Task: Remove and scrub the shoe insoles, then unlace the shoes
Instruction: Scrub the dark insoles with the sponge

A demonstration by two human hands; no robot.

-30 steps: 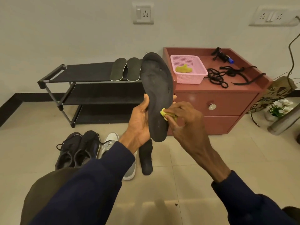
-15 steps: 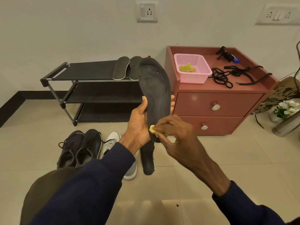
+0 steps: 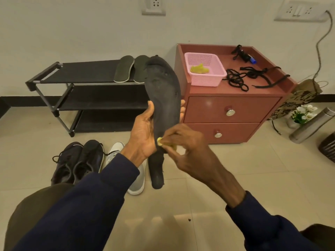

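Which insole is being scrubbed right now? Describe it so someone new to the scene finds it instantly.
In front of the reddish-brown drawer cabinet, the left hand holds a long black insole upright while the right hand rubs its lower end with a yellow scrubber. Unlike the two insoles on the black rack, it is raised in the air.

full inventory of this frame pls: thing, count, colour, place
insole: 1, black, upright in left hand
scrub pad: 1, yellow, pressed on insole heel
insoles: 2, dark, rack top shelf
shoe rack: 1, black, by wall
sneakers: 2, black, floor
shoe: 1, grey, floor
insole on floor: 1, black
cabinet: 1, reddish
basket: 1, pink, cabinet top
laces: black, cabinet top
left hand: gripping insole
right hand: holding pad
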